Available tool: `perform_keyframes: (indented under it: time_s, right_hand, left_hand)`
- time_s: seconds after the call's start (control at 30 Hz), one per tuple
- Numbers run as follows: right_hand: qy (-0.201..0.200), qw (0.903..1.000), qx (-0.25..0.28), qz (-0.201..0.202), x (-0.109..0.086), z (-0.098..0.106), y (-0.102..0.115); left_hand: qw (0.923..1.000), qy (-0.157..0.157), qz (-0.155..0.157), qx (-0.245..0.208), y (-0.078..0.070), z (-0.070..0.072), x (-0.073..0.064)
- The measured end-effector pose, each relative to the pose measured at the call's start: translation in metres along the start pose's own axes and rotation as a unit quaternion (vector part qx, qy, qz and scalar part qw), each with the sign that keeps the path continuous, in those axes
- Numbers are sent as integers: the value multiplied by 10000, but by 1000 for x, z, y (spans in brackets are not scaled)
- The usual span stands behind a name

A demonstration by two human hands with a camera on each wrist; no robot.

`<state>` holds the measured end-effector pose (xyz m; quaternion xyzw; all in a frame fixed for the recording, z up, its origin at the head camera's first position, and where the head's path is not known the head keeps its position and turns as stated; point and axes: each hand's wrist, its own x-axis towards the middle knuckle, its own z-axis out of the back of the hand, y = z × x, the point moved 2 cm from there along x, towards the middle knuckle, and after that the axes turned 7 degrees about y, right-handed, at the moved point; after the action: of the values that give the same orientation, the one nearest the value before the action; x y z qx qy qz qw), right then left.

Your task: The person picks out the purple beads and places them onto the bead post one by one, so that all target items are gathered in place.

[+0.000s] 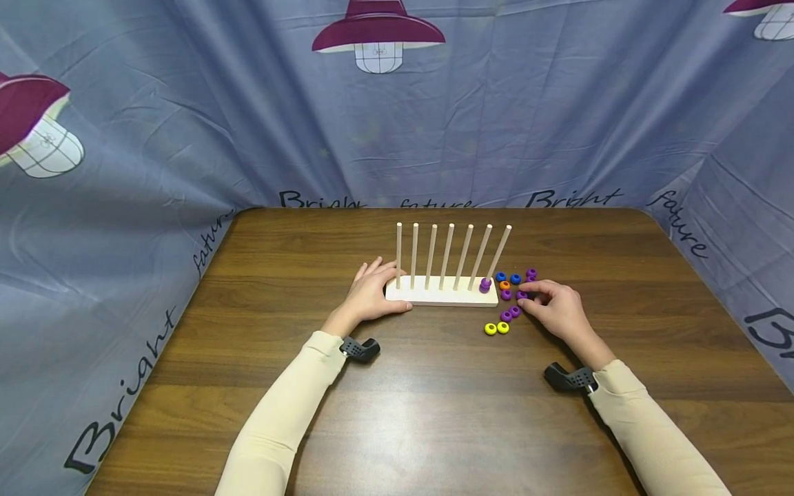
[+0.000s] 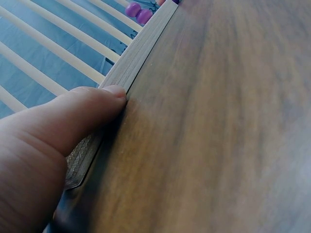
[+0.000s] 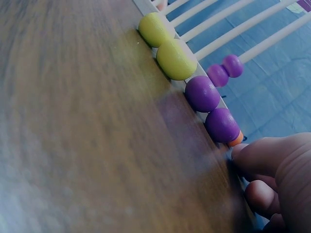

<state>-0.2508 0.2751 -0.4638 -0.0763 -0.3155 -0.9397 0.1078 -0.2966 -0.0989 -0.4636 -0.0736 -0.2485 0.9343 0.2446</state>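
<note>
A pale wooden peg stand (image 1: 446,297) with a row of several upright pegs stands mid-table. My left hand (image 1: 373,293) grips its left end, the thumb along the front edge and the fingers behind; the thumb (image 2: 92,109) fills much of the left wrist view. Two purple beads (image 1: 485,285) are stacked at the foot of the rightmost peg. To the right of the stand, my right hand (image 1: 556,308) has thumb and forefinger on either side of a purple bead (image 1: 522,296). In the right wrist view the thumb (image 3: 260,155) hides that bead.
Around the right hand lie two blue beads (image 1: 515,279), an orange bead (image 1: 505,285) and several loose purple beads (image 1: 506,316). Two yellow beads (image 1: 503,328) lie nearer the front. A printed curtain (image 1: 471,124) hangs behind the wooden table (image 1: 446,413).
</note>
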Motion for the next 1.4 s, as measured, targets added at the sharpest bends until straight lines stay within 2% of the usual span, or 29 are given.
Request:
perform_keyframes:
  time_s: [1.4]
  right_hand:
    - [115,9999,15,-45,1,2,3]
  left_hand:
    - [9999,51,37,-79,-3,3,-1]
